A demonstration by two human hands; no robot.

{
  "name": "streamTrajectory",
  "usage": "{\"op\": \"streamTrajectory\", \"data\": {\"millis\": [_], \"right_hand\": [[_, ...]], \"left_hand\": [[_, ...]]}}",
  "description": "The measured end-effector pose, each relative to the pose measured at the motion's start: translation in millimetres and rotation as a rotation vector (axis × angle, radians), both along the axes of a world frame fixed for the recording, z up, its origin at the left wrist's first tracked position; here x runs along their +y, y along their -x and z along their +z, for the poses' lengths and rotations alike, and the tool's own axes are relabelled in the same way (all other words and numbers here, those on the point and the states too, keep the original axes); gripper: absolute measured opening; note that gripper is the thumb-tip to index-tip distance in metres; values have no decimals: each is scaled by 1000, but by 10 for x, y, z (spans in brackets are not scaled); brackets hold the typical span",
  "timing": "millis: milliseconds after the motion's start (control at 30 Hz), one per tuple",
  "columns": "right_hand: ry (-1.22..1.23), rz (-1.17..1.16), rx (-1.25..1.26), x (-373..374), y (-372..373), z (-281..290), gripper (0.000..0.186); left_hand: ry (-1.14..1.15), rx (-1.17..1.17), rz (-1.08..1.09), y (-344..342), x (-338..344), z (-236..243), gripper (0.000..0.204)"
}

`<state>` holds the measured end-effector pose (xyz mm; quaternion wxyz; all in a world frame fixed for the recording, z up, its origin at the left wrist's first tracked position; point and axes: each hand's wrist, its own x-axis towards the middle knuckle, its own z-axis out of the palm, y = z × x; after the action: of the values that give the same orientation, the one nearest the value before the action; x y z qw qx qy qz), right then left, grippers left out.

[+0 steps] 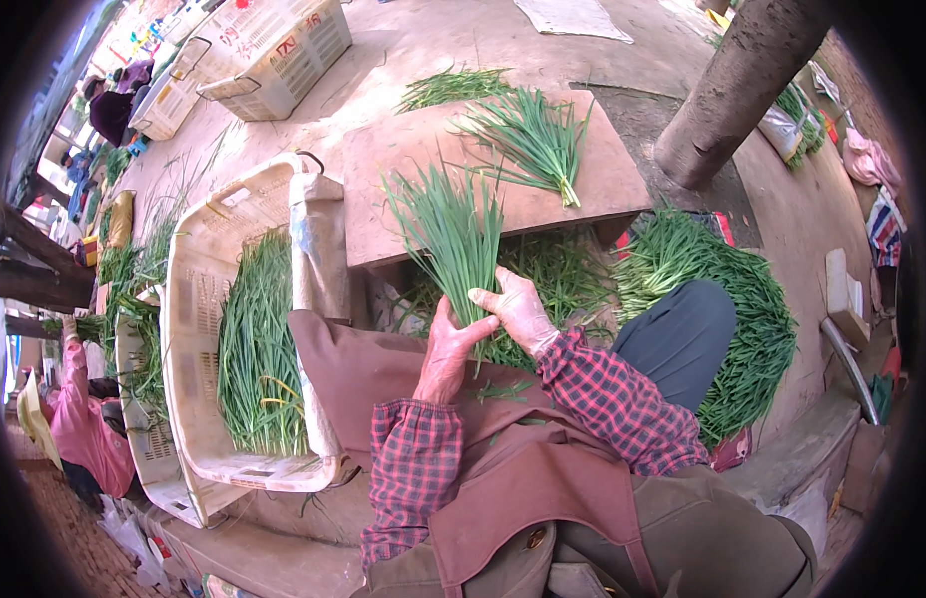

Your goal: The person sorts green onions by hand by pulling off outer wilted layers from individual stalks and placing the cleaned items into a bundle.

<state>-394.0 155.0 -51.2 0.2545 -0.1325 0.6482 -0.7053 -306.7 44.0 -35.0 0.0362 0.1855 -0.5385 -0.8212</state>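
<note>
Both my hands grip the lower end of a bunch of green chives [451, 234], its leaves fanning up and away from me. My left hand [447, 351] wraps the stems from the left, thumb across them. From the right, my right hand [519, 311] closes on the same bunch, its thumb near my left thumb. Just beyond is a low wooden table [378, 164]; a second bunch of chives [539, 145] lies on it, stem ends toward me. Loose leaves [503, 391] lie on my brown apron [373, 374].
At my left stands a white plastic crate [192, 329] holding chives [256, 359]. A large heap of chives [757, 334] lies beyond my right knee. Behind the table rises a thick post [737, 90]. More crates [294, 65] stand far left. A person in pink [89, 429] is at the left.
</note>
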Motion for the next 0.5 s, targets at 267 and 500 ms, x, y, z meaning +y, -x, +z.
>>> {"op": "streamTrajectory", "data": {"millis": [267, 500], "right_hand": [[70, 83, -27, 190, -187, 259, 39], [48, 141, 165, 232, -334, 319, 36]], "left_hand": [[-263, -113, -81, -217, -45, 160, 36], [-530, -223, 4, -739, 66, 407, 36]]}}
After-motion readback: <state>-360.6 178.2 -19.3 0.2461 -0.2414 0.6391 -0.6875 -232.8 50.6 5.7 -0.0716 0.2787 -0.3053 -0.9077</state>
